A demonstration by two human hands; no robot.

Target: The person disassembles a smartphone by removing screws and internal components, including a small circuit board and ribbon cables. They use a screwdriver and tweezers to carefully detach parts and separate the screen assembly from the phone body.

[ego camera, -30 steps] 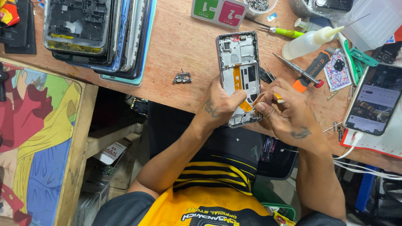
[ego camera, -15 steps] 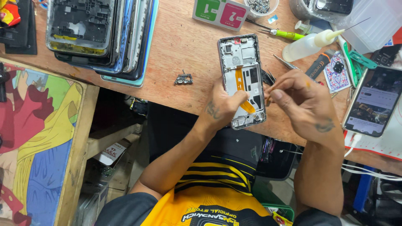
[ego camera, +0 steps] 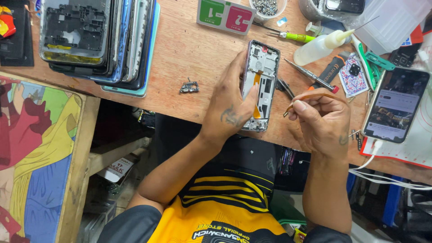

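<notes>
Cable [ego camera: 315, 96], orange, pinched in right grip [ego camera: 321, 119], lifted just beside opened phone [ego camera: 261, 81] clasped by left grip [ego camera: 231, 105].

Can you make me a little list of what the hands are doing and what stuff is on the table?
left hand: holds the opened phone steady on the wooden table
right hand: pinches a thin orange ribbon cable, lifted off the phone
near right hand: screwdriver, squeeze bottle, lit phone
far left: stack of phone frames
loose part: small board

Opened phone [ego camera: 261, 81] right of frame stack [ego camera: 96, 42]
</notes>
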